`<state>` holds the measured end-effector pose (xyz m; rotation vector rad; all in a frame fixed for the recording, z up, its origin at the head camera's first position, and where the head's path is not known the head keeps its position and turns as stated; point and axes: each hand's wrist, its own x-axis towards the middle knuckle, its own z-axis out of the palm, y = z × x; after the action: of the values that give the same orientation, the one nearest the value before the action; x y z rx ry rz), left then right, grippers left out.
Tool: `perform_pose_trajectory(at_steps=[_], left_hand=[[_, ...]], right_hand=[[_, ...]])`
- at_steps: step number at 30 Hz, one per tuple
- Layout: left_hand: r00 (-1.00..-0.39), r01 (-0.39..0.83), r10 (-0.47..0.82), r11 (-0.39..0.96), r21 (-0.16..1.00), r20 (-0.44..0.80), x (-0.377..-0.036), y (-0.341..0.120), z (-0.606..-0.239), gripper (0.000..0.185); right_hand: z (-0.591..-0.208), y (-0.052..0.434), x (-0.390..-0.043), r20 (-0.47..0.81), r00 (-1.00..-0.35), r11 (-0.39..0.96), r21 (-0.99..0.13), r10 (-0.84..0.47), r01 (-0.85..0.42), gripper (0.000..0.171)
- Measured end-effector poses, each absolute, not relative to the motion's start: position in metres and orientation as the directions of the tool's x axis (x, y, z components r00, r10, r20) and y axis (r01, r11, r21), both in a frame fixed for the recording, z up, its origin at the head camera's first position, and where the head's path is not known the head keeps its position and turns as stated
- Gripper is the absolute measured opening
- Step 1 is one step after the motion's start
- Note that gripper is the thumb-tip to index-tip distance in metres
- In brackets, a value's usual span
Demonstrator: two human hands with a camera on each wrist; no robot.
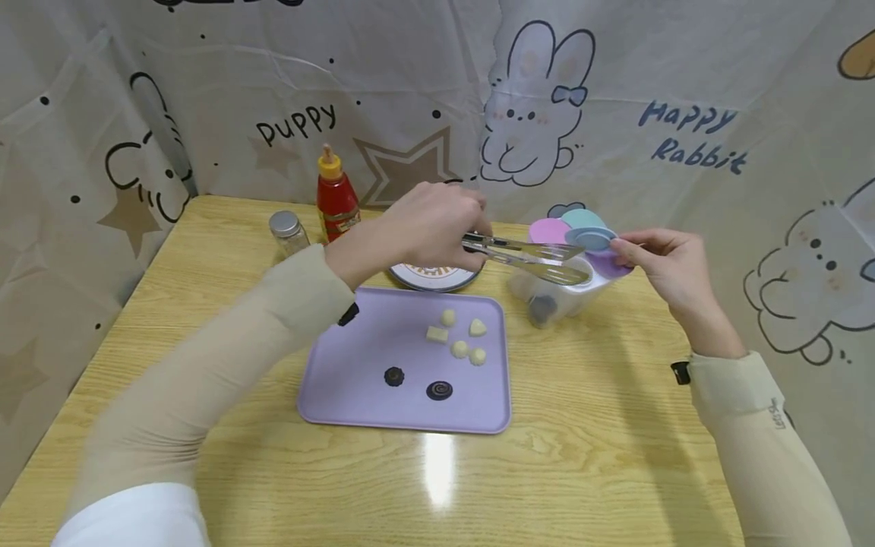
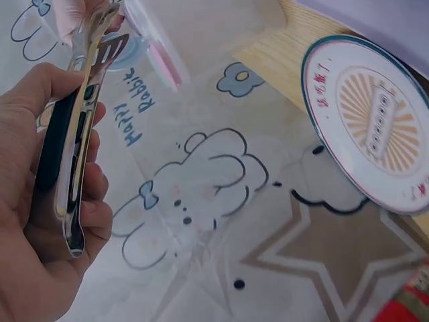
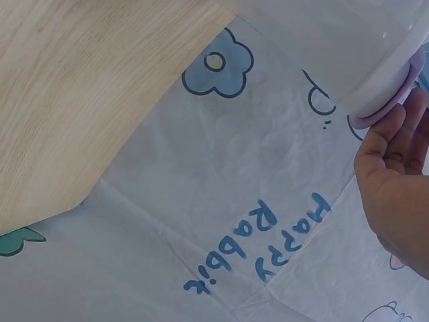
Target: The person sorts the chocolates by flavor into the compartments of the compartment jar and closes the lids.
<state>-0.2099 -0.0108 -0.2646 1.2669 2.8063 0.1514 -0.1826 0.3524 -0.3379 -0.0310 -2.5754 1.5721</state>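
My left hand (image 1: 437,224) grips a pair of metal tongs (image 1: 509,254), also held in my left hand (image 2: 50,201) in the left wrist view. The tongs' two arms stand apart, their tips over a round opening in a whitish see-through container (image 1: 563,300). The container has pink (image 1: 549,231), green, blue and purple lids; a dark shape shows through its wall. My right hand (image 1: 670,266) pinches the edge of the raised blue lid (image 1: 591,238) between thumb and fingers. In the right wrist view, my right hand (image 3: 395,168) is beside the purple lid (image 3: 385,111).
A lilac tray (image 1: 369,414) holds several pale pieces (image 1: 437,335) and two dark pieces (image 1: 440,390). Behind it stand a printed plate (image 1: 437,282), a red sauce bottle (image 1: 338,199) and a silver-capped glass jar (image 1: 289,232). A printed curtain (image 1: 410,68) hangs along the table's back edge.
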Motion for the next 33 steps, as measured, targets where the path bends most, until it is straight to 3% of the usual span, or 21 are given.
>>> perform_pose_trajectory(at_steps=[18, 33], left_hand=[[-0.742, 0.663, 0.670, 0.725, 0.188, 0.032, -0.151, -0.138, -0.292, 0.033], [-0.801, 0.591, 0.596, 0.772, 0.236, 0.057, -0.104, -0.205, -0.331, 0.030]], right_hand=[[-0.338, 0.351, -0.182, 0.094, -0.993, 0.443, -0.895, 0.078, -0.050, 0.007], [-0.340, 0.350, -0.182, 0.097, -0.992, 0.389, -0.920, 0.079, -0.059, 0.007]])
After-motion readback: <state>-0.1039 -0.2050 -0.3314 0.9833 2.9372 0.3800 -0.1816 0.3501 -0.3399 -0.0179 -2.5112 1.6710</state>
